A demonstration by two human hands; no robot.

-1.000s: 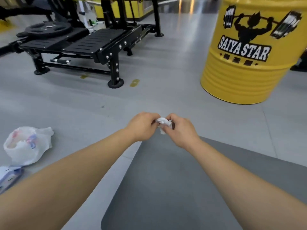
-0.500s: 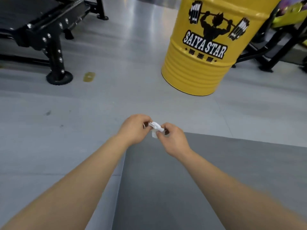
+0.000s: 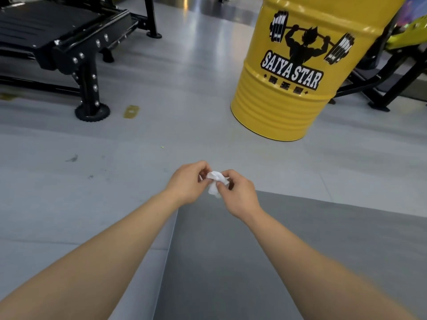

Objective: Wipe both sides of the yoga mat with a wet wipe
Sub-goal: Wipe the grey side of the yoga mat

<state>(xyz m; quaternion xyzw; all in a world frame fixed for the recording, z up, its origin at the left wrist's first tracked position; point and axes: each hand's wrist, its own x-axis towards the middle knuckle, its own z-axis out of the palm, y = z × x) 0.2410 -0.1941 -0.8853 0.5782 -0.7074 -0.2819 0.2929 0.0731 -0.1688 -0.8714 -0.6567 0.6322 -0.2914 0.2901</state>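
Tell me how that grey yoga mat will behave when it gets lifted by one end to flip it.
The yoga mat looks thin and lies flat on the floor, so it will probably flop and drape, not lift stiffly. Its matte surface suggests it will drag rather than slide. It seems light.

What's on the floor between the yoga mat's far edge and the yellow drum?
Nothing: in the head view only bare grey floor lies between the yoga mat and the yellow drum.

Both arms extended forward, hands met at centre.
Left hand [image 3: 188,182] and right hand [image 3: 240,195] each had fingers curled, grip pinching one crumpled white wet wipe [image 3: 214,182] between them; forearms bare, wrists nearly straight.
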